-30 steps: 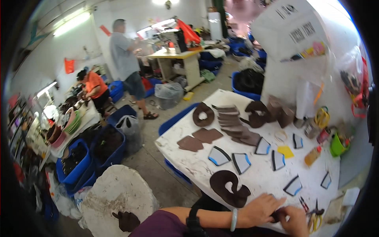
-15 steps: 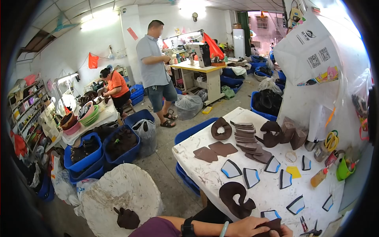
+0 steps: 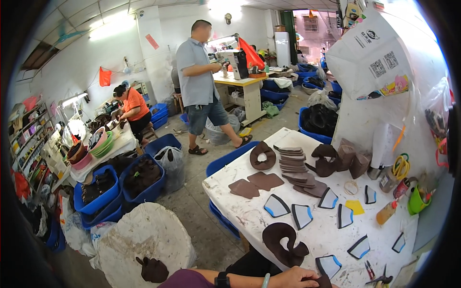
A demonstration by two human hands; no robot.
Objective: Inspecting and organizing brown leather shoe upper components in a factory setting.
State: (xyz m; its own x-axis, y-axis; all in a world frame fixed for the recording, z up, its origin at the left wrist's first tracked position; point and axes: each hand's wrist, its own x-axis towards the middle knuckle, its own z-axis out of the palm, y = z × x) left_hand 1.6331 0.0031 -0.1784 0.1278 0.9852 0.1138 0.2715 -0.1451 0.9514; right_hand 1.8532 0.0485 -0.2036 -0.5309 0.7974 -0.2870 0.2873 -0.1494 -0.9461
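Lower in view go both hands: the right hand has slipped out of sight, so no telling its grip, while the left hand [image 3: 297, 277] hugs the bottom edge, its grip closed on a brown piece [image 3: 324, 282] at the near side of the counter [image 3: 245, 211]. Just beyond that piece, a grey panel [image 3: 328, 265] edged in black and blue; to its left, a curved pad [image 3: 276, 237], dark brown. More panels [image 3: 302, 216] spread farther up, near a yellow patch [image 3: 354, 207], and behind them a brown stack [image 3: 292, 167]. Over on the right: snips [image 3: 369, 270], a bottle [image 3: 386, 213], a green pot [image 3: 418, 202]. Off left, a brown scrap [image 3: 154, 270] sits on a round white top [image 3: 144, 225]. And across the room, the person in a pale shirt [image 3: 194, 72] has strode rightward, legs now partly covering the clear bag [image 3: 218, 132]!
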